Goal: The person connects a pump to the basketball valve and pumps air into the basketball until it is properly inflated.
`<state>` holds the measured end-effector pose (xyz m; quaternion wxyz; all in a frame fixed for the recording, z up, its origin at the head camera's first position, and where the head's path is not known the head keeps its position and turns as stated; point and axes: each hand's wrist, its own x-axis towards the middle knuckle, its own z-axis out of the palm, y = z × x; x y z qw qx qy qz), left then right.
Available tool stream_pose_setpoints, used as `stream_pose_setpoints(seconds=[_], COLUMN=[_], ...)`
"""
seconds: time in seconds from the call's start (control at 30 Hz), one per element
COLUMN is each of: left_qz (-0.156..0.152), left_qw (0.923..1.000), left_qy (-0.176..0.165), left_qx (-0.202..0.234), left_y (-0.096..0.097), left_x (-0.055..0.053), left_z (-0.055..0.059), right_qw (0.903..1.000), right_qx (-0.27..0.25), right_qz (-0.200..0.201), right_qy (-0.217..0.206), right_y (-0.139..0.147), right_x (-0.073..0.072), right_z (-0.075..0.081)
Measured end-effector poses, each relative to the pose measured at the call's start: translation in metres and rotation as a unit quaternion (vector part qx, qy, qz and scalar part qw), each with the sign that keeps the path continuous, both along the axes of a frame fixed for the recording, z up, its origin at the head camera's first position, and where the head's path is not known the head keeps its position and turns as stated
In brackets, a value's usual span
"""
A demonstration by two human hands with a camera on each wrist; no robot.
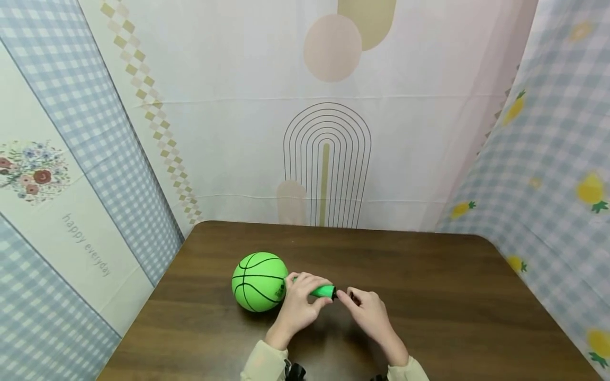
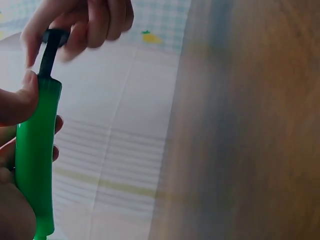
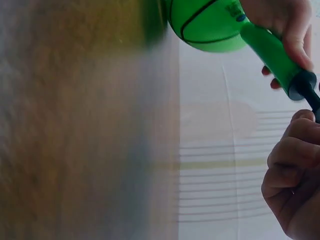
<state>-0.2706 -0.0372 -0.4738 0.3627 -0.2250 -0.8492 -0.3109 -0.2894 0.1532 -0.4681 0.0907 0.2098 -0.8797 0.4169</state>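
Observation:
A small hand pump has a green barrel [image 1: 325, 291] and a black rod with a crossbar handle [image 2: 55, 37]. My left hand [image 1: 300, 302] grips the barrel, thumb along its side near the black collar [image 3: 301, 85]. My right hand [image 1: 373, 313] holds the handle with curled fingers, and a short length of rod shows between collar and handle. To the left sits a bright green ball [image 1: 257, 283] with black basketball lines. In the right wrist view the pump's far end overlaps the ball beside a small dark printed mark.
Ball and hands are over a dark brown wooden table [image 1: 443, 286] with rounded far corners. A pale patterned cloth [image 1: 229, 143] hangs behind it. Blue checked cloths hang at the left [image 1: 62, 63] and right [image 1: 548, 211].

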Motion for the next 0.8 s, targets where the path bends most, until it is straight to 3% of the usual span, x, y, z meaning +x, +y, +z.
stream_pose_setpoints(seconds=[0.1,0.23,0.4,0.63,0.8], left_qz=[0.009,0.028,0.032,0.031,0.032], left_qw=[0.9999,0.9993,0.9991,0.9987,0.9985], left_qy=[0.007,0.005,-0.005,0.000,0.014], left_qx=[0.007,0.026,0.029,0.040,0.042], left_y=[-0.009,-0.024,-0.036,-0.032,-0.021], left_x=[-0.001,0.000,0.001,0.003,0.004], left_z=[0.004,0.010,0.013,0.011,0.008], right_qw=[0.9998,0.9988,0.9983,0.9948,0.9885], right_qx=[0.003,-0.005,-0.012,-0.086,-0.136], right_qz=[-0.017,-0.048,-0.050,-0.053,-0.058], right_qy=[0.012,-0.010,-0.027,-0.014,-0.031], right_y=[0.009,0.021,0.027,0.019,0.008], right_x=[-0.002,-0.004,-0.003,0.001,0.006], right_z=[0.005,0.008,0.009,0.006,0.007])
